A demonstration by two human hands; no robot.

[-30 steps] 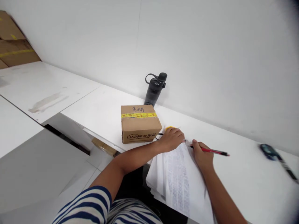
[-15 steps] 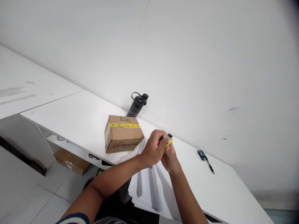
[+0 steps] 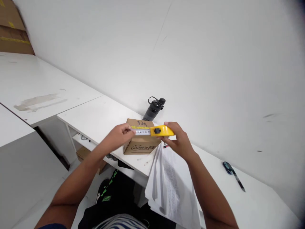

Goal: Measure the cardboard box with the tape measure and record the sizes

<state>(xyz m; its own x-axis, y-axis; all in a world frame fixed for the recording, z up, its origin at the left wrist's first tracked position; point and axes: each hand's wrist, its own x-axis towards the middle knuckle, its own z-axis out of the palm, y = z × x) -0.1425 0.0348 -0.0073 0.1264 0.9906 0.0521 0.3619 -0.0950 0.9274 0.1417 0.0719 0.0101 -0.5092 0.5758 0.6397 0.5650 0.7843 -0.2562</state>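
Note:
A yellow tape measure (image 3: 166,130) with a black lock button is gripped at its case by my right hand (image 3: 180,140). My left hand (image 3: 120,136) pinches the end of its white blade (image 3: 143,131), a short numbered stretch of which shows between the two hands. Behind and below the tape stands a closed cardboard box (image 3: 140,146) with yellow tape and handwriting on its top. The tape measure hides part of the box's top; whether the blade touches it, I cannot tell.
A dark bottle (image 3: 153,109) stands behind the box, by the wall. Printed sheets (image 3: 171,184) hang over the front edge of the white desk (image 3: 214,181). To the right lie a pen (image 3: 239,182) and a dark oval object (image 3: 228,168). Cartons (image 3: 14,35) are stacked far left.
My hands, close together before, have moved apart, drawing the blade out of the tape measure. They are now in front of the box. The view has turned leftward.

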